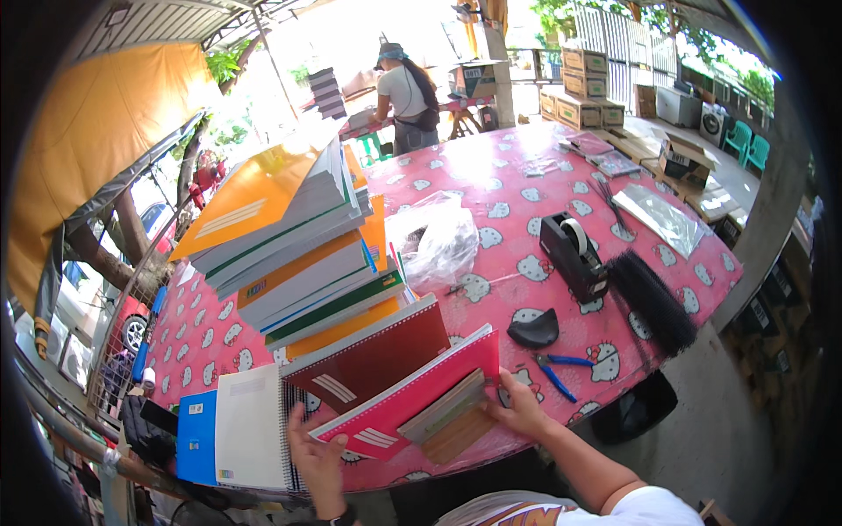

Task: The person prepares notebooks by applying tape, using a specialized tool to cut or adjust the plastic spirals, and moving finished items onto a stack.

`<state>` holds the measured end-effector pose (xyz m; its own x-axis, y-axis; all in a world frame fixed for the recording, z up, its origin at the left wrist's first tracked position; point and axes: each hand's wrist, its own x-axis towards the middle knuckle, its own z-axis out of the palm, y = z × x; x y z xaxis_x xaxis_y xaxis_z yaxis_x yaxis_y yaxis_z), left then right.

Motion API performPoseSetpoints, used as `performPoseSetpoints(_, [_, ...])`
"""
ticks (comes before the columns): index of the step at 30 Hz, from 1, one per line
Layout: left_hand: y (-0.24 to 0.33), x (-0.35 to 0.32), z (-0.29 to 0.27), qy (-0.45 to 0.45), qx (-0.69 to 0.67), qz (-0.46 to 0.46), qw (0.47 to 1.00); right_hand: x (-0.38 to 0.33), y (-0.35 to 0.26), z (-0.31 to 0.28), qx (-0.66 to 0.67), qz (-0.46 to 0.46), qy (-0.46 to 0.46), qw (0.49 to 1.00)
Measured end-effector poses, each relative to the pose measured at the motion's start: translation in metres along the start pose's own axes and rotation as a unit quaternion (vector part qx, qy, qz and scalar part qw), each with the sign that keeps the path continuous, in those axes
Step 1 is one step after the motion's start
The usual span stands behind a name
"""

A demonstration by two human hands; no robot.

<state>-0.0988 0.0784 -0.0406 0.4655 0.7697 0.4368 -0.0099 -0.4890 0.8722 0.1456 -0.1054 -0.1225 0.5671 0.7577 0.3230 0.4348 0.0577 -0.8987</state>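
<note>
A pink notebook (421, 390) with a row of punched holes along its far edge is tilted in front of me. My right hand (519, 410) grips its right end, thumb on top, together with a small worn wooden block (449, 419) lying against the cover. At the notebook's left corner is my left hand (317, 460), its fingers apart and its thumb beside the edge. Just behind rests a maroon notebook (368, 355), leaning on a tall stack of orange and green covered books (307, 272). White spiral-bound notebook (250, 425) and blue notebook (196, 438) lie left of my left hand.
On the pink patterned tablecloth (500, 184) lie a clear plastic bag (434, 237), a black tape dispenser (574, 259), blue-handled pliers (561, 373), a black pouch-like piece (535, 330) and a bundle of black wires (651, 302). Another person (410, 96) stands beyond the table.
</note>
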Motion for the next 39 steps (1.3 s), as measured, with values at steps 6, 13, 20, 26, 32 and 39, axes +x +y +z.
performPoseSetpoints(6, [-0.039,0.003,0.010,0.077,-0.190,-0.092,0.974,-0.043,-0.007,0.025,-0.094,-0.009,0.006,0.995])
performPoseSetpoints(13, [-0.018,0.031,-0.002,0.070,-0.210,-0.014,0.975,-0.045,-0.037,0.048,0.069,-0.021,0.012,0.997])
performPoseSetpoints(20, [-0.029,0.043,-0.019,0.180,-0.208,-0.051,0.960,-0.020,0.017,-0.060,-0.089,-0.037,0.061,0.993])
performPoseSetpoints(26, [-0.040,0.046,-0.034,0.148,-0.275,-0.081,0.946,0.013,0.098,-0.249,-0.546,0.190,0.289,0.763])
performPoseSetpoints(32, [-0.035,0.047,-0.038,0.108,-0.228,-0.045,0.967,0.037,0.102,-0.252,-0.634,0.259,0.188,0.704])
performPoseSetpoints(39, [0.008,0.022,0.013,0.253,0.184,0.206,0.927,0.034,0.074,-0.280,-0.580,0.205,0.256,0.746])
